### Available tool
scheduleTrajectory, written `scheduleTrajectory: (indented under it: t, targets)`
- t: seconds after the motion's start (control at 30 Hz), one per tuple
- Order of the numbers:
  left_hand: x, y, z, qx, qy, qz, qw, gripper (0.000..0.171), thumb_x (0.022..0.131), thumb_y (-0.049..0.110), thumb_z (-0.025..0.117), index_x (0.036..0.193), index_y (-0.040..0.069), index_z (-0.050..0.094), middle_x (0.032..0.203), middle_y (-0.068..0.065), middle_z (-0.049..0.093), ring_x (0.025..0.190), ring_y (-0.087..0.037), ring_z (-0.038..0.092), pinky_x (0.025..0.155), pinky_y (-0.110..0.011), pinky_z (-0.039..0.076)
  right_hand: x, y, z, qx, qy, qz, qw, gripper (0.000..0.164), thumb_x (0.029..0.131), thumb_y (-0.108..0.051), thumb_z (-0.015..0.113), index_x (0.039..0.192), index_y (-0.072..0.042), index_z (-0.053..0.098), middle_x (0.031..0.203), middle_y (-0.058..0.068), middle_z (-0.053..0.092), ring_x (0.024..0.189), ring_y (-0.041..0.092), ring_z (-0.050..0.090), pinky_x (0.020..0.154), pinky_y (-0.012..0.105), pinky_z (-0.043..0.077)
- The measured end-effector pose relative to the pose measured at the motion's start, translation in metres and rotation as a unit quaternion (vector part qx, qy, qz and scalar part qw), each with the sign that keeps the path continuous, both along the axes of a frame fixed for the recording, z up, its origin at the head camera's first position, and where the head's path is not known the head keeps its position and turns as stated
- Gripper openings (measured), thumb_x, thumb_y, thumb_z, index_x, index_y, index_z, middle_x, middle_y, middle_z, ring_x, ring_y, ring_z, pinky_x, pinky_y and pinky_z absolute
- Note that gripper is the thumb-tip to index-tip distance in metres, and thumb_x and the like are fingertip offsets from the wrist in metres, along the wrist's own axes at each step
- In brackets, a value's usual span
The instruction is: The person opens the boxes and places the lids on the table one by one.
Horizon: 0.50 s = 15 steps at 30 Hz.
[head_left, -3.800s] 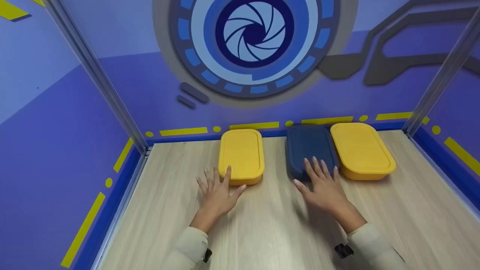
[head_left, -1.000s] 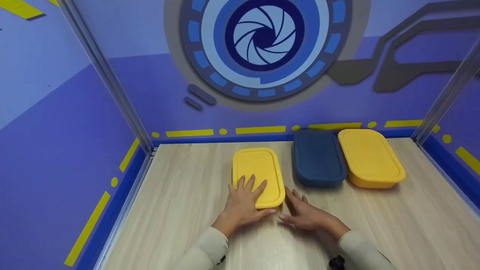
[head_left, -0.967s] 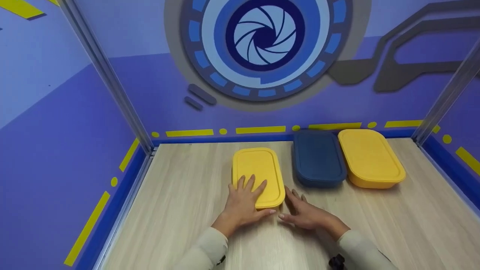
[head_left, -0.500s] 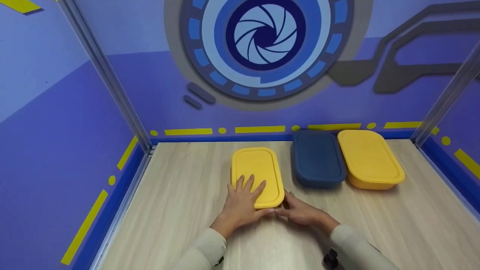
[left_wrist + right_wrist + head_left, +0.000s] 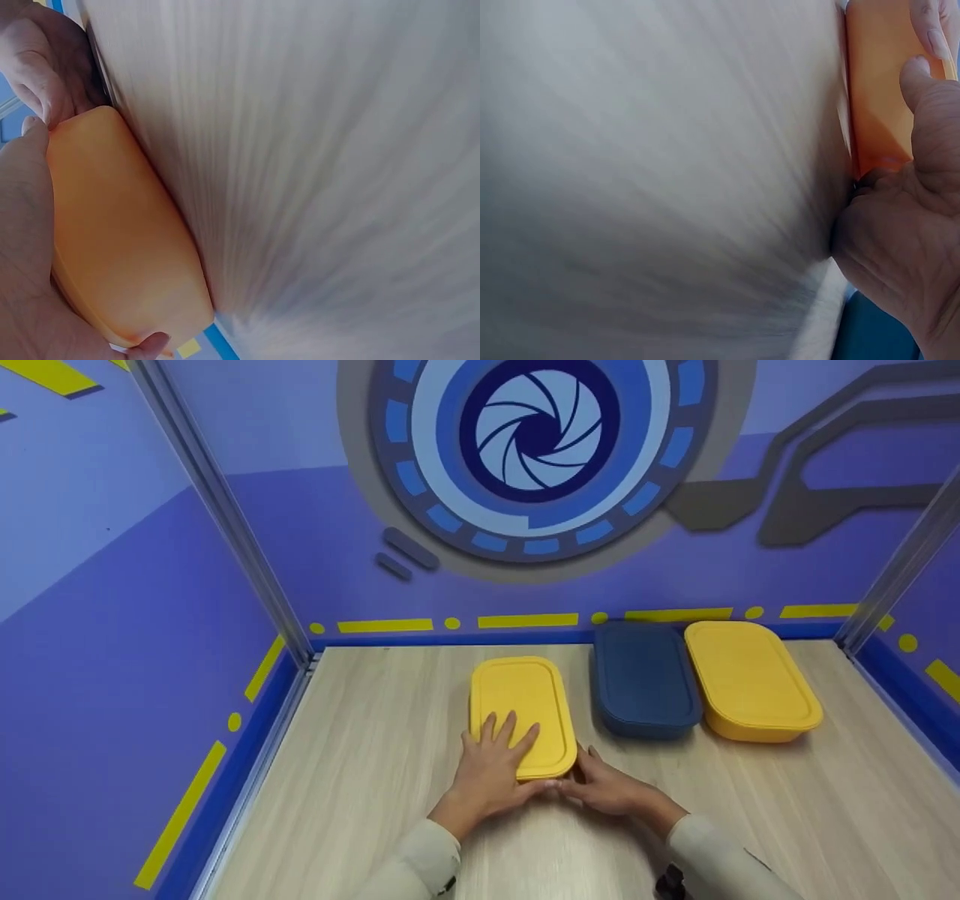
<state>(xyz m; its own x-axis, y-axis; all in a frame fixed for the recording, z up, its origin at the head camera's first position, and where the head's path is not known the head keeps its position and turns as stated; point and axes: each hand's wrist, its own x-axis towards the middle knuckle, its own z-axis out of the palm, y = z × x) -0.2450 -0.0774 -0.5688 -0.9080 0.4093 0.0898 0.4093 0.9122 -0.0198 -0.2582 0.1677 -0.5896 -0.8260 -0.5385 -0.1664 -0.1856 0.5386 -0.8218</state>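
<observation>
A yellow lunch box [image 5: 517, 690] with a rounded, lidded top lies on the wooden table in front of the person. The left hand [image 5: 487, 772] rests on its lid with spread fingers, thumb along the near edge. At the near right corner the right hand [image 5: 611, 789] grips the box, thumb on the front wall and fingers around the side. Both thumb tips nearly meet at the front. In the left wrist view the box's side wall [image 5: 124, 232] sits against the table. Curled fingers of the right hand [image 5: 900, 232] show low at the corner in the right wrist view.
A dark blue lunch box [image 5: 646, 682] stands at the back right, with a second yellow lunch box [image 5: 752, 679] close beside it. A printed purple wall [image 5: 300, 547] closes off the back, and metal posts [image 5: 225, 517] rise at the corners of the wooden table [image 5: 375, 750].
The left yellow box came toward the person and slightly right from the back. The right hand left the blue box, moved to the yellow box's near corner and closed on it; the left hand stays on the lid.
</observation>
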Motion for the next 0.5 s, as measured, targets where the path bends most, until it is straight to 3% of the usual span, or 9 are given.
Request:
scheduleTrajectory:
  t: [0.5]
  targets:
    - [0.0063, 0.0036, 0.0007, 0.004, -0.012, 0.014, 0.9998, 0.093, 0.096, 0.090, 0.027, 0.171, 0.035, 0.025, 0.180, -0.009, 0.025, 0.166, -0.042, 0.023, 0.115, -0.074, 0.040, -0.0034, 0.0024, -0.0012, -0.008, 0.005, 0.023, 1.000, 0.099, 0.106, -0.047, 0.064, 0.173, -0.010, 0.001, 0.181, 0.015, 0.004, 0.166, 0.049, -0.006, 0.127, 0.075, -0.011]
